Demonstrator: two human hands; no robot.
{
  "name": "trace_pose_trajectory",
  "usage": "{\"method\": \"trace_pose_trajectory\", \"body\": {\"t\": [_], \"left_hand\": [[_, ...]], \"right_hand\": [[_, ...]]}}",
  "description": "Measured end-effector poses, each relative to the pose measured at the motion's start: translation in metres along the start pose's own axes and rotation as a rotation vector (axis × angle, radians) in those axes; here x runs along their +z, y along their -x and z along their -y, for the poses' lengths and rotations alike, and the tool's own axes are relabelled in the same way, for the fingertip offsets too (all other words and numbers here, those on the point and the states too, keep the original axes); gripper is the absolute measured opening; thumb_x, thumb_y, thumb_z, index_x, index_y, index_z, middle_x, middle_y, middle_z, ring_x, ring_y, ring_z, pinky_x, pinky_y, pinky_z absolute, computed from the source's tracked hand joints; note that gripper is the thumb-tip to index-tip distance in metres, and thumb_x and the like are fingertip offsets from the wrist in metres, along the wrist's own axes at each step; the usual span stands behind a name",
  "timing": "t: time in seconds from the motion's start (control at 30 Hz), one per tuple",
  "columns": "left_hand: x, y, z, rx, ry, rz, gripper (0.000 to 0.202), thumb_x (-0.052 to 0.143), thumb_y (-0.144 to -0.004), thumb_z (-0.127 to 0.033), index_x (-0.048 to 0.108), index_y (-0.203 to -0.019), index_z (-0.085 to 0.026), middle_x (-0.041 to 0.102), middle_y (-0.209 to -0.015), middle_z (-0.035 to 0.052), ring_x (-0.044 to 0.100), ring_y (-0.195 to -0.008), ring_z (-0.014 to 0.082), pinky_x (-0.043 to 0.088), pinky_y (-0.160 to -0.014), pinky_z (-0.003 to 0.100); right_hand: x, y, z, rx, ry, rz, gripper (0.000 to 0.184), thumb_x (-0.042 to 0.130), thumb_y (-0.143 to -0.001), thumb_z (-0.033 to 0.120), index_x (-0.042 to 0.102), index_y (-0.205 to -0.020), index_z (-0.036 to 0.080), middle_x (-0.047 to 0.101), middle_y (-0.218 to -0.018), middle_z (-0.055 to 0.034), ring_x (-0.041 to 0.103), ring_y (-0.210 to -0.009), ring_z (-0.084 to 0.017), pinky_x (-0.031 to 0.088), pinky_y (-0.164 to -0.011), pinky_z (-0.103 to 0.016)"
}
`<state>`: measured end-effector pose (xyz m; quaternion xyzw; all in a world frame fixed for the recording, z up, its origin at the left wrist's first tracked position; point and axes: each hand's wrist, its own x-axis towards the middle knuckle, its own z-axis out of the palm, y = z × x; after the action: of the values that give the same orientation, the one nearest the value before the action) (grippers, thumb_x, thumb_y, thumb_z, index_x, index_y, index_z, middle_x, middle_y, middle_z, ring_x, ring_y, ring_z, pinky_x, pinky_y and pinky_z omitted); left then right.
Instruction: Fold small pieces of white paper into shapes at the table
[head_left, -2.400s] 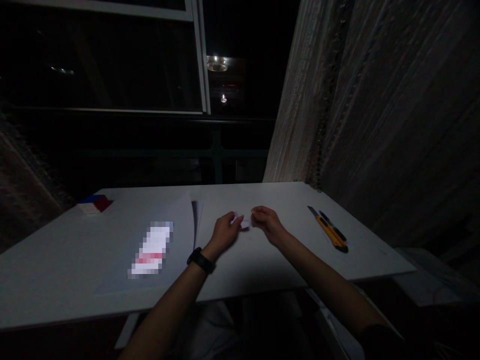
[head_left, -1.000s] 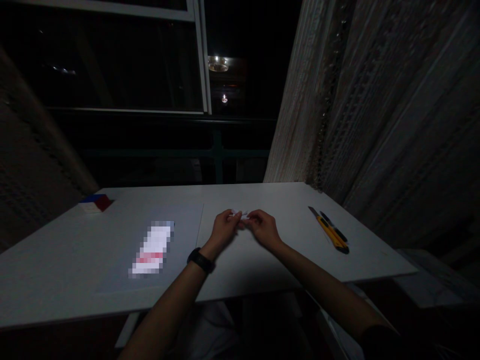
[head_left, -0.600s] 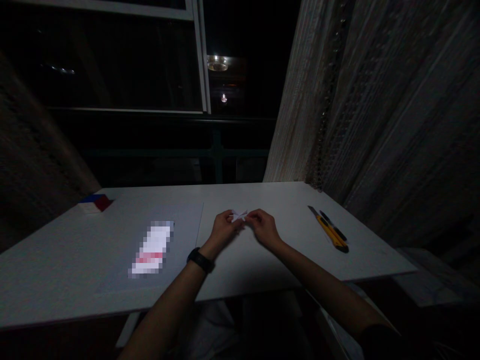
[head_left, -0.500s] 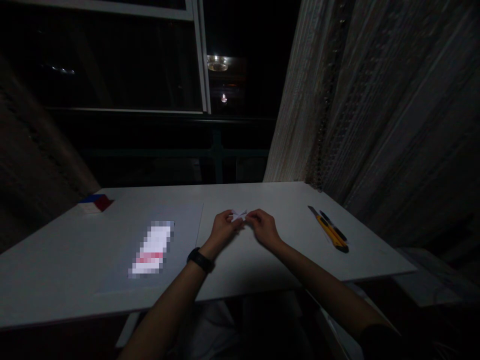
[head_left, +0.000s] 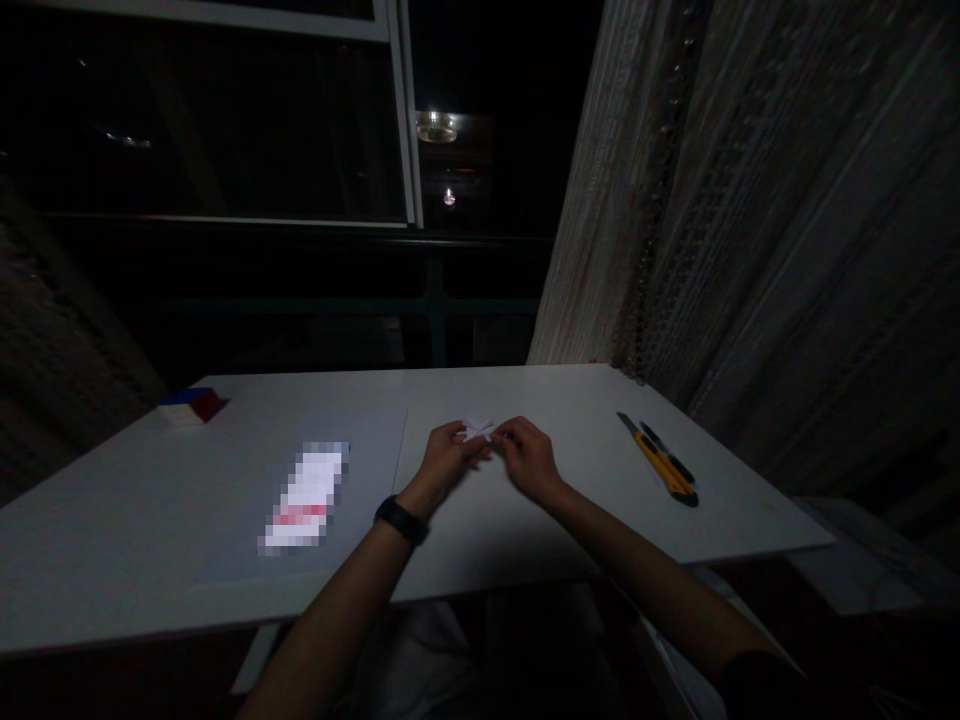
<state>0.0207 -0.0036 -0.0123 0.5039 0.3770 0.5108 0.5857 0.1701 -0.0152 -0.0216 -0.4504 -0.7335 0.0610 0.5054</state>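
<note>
A small folded piece of white paper [head_left: 478, 429] is held up between my two hands, above the middle of the white table [head_left: 480, 384]. My left hand [head_left: 448, 455] grips its left side between thumb and fingers; a dark watch [head_left: 400, 518] is on that wrist. At the paper's right edge, my right hand [head_left: 529, 456] pinches it with thumb and forefinger. Creases and pointed corners show on the paper, but its exact shape is too small and dim to make out.
Left of my hands, a lit, blurred-out phone [head_left: 306, 498] lies on a white sheet [head_left: 375, 470]. A coloured puzzle cube [head_left: 192, 406] sits at the far left. To the right lie a yellow utility knife [head_left: 663, 468] and a dark pen [head_left: 667, 450]. Curtains [head_left: 585, 230] hang behind.
My hands stay in nearly the same place. The paper's visible folds and the left fingers beneath it have shifted slightly.
</note>
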Motion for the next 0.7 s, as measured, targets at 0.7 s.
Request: {"method": "trace_pose_trajectory", "body": {"t": [0.7], "left_hand": [[0.0026, 0.0032, -0.0022, -0.010, -0.017, 0.054, 0.031, 0.074, -0.057, -0.026, 0.058, -0.079, -0.012, 0.066, -0.068, 0.0078, 0.063, -0.059, 0.0160, 0.042, -0.046, 0.020]], "right_hand": [[0.0021, 0.0013, 0.0054, 0.088, -0.090, -0.115, 0.009, 0.057, -0.074, 0.021, 0.064, -0.079, 0.022, 0.063, -0.077, -0.0032, 0.058, -0.075, -0.018, 0.045, -0.073, -0.032]]}}
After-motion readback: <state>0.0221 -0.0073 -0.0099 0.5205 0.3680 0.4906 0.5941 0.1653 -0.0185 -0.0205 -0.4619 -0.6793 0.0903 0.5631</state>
